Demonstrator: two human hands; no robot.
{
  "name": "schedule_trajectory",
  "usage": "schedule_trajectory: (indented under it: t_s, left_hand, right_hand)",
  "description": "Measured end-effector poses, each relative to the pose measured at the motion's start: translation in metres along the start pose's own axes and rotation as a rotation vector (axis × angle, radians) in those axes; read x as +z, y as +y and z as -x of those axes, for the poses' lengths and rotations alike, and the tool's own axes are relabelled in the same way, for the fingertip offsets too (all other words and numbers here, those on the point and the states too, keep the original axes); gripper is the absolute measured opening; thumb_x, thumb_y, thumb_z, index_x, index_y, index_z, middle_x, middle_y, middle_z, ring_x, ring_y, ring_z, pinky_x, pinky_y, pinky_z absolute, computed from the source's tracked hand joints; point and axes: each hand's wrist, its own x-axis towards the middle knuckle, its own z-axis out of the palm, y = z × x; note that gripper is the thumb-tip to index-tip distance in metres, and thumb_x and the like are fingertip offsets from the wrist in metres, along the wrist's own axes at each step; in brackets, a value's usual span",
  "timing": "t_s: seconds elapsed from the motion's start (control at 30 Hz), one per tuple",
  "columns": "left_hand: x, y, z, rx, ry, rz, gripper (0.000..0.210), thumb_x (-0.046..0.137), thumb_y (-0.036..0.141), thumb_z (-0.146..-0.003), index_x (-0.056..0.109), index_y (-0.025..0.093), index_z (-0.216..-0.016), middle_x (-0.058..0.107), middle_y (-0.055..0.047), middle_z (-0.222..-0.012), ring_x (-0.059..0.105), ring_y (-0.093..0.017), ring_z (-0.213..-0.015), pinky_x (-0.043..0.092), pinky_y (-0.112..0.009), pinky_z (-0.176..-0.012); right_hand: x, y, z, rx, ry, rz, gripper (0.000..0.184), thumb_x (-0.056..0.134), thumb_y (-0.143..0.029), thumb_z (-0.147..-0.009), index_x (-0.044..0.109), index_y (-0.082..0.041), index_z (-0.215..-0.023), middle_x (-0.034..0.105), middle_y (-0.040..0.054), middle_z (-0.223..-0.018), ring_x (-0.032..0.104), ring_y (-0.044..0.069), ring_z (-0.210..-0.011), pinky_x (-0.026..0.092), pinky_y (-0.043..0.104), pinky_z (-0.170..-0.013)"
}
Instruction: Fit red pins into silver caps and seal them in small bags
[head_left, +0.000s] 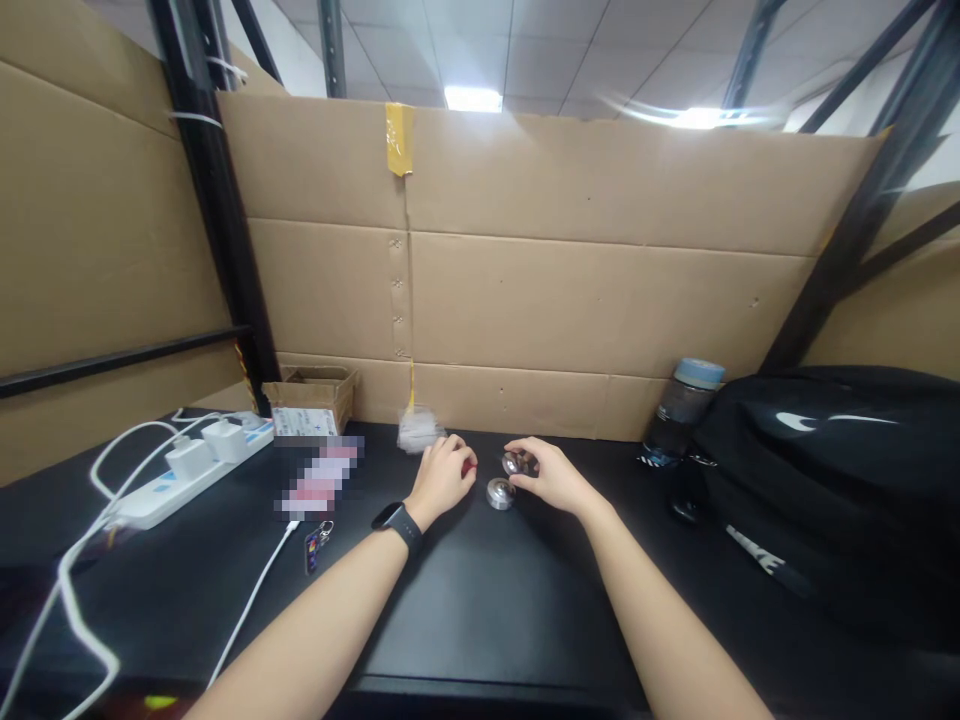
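Note:
On the black table, a small round silver metal piece (pixel 500 493) lies between my two hands. My right hand (pixel 551 475) pinches a shiny round metal piece (pixel 515 462) by its edge, tilted just above and behind the silver one. My fingers hide part of it, so I cannot tell its exact kind. To the left, my left hand (pixel 444 475) is curled close to the table with a small red object (pixel 468 467) at its fingertips. Most of the red object is covered by my fingers. A black watch (pixel 397 522) is on my left wrist.
A white power strip (pixel 161 500), a small cardboard box (pixel 311 405), a blurred phone-like item (pixel 322 480), and a keychain (pixel 313 548) are left. Clear plastic wrap (pixel 420 430) is behind my left hand. A bottle (pixel 681 410) and black bag (pixel 832 480) stand right. Cardboard walls (pixel 525 280) enclose the back.

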Motion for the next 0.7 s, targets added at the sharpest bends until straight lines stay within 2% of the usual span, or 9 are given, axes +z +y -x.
schedule_trajectory:
  t_s: [0.43,0.7]
  left_hand:
    - [0.010,-0.013,-0.003,-0.112,-0.042,0.162,0.011,0.064,0.023,-0.086,0.075,0.024,-0.088,0.064,-0.005,-0.105,0.059,-0.024,-0.103,0.044,-0.038,-0.090]
    - [-0.003,-0.004,-0.005,-0.089,0.055,0.257,0.009,0.064,0.024,-0.089,0.073,0.023,-0.088,0.065,-0.005,-0.103,0.061,-0.022,-0.103,0.046,-0.036,-0.095]
  right_hand:
    - [0.000,0.006,-0.001,0.002,0.000,0.030,0.046,0.079,-0.021,-0.076,0.066,-0.024,-0.120,0.070,0.0049,-0.112,0.065,0.019,-0.095,0.050,0.034,-0.087]
    - [0.000,0.004,-0.001,0.004,0.001,0.019,0.044,0.078,-0.022,-0.077,0.067,-0.024,-0.119,0.070,0.0053,-0.112,0.064,0.019,-0.093,0.050,0.034,-0.086]
